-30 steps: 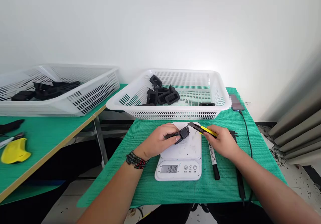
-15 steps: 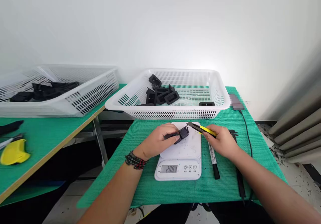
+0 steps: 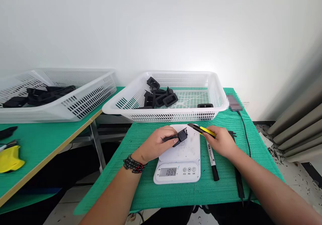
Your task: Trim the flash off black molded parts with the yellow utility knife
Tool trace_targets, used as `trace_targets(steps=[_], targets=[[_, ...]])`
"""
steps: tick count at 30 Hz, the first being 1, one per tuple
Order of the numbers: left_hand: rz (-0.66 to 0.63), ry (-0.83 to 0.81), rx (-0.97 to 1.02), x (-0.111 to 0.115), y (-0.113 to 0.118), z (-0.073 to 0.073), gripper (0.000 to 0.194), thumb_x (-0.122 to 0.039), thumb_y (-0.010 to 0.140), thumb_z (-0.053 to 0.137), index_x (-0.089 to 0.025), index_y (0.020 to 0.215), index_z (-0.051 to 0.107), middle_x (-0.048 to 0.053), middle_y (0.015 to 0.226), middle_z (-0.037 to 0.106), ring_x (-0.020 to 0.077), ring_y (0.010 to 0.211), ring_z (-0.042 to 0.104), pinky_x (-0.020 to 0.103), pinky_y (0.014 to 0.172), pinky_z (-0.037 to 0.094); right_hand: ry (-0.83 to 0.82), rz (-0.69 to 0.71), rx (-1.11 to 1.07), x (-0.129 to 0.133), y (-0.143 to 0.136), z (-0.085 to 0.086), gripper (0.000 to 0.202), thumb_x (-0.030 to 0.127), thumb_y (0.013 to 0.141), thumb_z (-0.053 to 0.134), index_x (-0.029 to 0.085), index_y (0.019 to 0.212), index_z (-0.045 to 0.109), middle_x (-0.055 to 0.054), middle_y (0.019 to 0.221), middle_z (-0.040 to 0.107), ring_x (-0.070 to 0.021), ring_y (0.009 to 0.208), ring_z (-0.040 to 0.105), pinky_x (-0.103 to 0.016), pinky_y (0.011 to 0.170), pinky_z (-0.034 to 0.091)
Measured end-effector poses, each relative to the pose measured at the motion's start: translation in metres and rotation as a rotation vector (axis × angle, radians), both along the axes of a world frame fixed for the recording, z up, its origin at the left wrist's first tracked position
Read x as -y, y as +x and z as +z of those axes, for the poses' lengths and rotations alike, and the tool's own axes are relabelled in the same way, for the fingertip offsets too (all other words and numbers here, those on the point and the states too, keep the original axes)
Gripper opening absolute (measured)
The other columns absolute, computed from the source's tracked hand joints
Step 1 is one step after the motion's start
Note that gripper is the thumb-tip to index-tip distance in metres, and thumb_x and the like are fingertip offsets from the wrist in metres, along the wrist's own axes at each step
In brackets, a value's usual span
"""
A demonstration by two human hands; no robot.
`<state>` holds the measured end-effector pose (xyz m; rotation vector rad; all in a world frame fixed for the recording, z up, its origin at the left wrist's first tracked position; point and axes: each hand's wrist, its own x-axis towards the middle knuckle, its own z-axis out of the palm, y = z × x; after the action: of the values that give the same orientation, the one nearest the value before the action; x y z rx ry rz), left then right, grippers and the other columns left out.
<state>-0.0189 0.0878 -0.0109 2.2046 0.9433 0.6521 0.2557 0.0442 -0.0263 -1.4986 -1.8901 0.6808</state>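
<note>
My left hand [image 3: 161,140] is closed round a small black part [image 3: 182,135], held over the plate of a white digital scale [image 3: 178,177]. The scale's display reads about 188.4. In my right hand [image 3: 219,140] is a yellow and black utility knife [image 3: 206,131], its blade pointing left toward the black part, a small gap between them. A white marker with a black cap [image 3: 213,163] lies just right of the scale, partly below my right hand.
Behind the scale stands a white basket [image 3: 166,112] with several black parts [image 3: 170,99]. Another white basket [image 3: 75,112] and a yellow object [image 3: 11,159] are on the left table. A black caliper [image 3: 238,183] and a cable [image 3: 245,131] lie at right.
The scale reading has dropped from about 208.1 to 188.4. The whole view has shifted slightly; both hands keep nearly the same pose with the part and the knife.
</note>
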Motion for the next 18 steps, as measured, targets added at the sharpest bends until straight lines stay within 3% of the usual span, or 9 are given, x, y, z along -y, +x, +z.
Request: trace_targets(steps=[5,11,18], targets=[[0.002,-0.003,-0.001,0.0014,0.0011,0.0031,0.035,-0.038,0.094,0.052,-0.019,0.066,0.059,0.004,0.074,0.061,0.0201,0.078,0.057,0.031,0.071,0.046,0.047,0.084,-0.044,-0.0007,-0.0001,-0.0015,0.022,0.034,0.096,0.055,0.021,0.080,0.063,0.000,0.069,0.060,-0.0164,0.064,0.050,-0.028,0.058,0.032],[0.018,-0.017,-0.009,0.0000,0.0001,0.0006,0.033,-0.040,0.094,0.052,-0.019,0.069,0.060,0.005,0.076,0.063,0.0209,0.080,0.058,0.031,0.070,0.046,0.019,-0.018,-0.001,-0.0055,0.0036,-0.0065,0.021,0.034,0.095,0.057,0.022,0.079,0.063,-0.001,0.069,0.062,-0.0173,0.063,0.051,-0.028,0.056,0.031],[0.067,-0.057,0.006,-0.0012,-0.0010,-0.0023,0.029,-0.039,0.090,0.054,-0.019,0.073,0.065,0.009,0.088,0.069,0.0240,0.088,0.064,0.034,0.079,0.052,0.077,0.061,-0.101,-0.0028,0.0038,-0.0041,0.020,0.033,0.095,0.057,0.021,0.081,0.064,0.000,0.070,0.062,-0.0163,0.064,0.052,-0.027,0.059,0.033]])
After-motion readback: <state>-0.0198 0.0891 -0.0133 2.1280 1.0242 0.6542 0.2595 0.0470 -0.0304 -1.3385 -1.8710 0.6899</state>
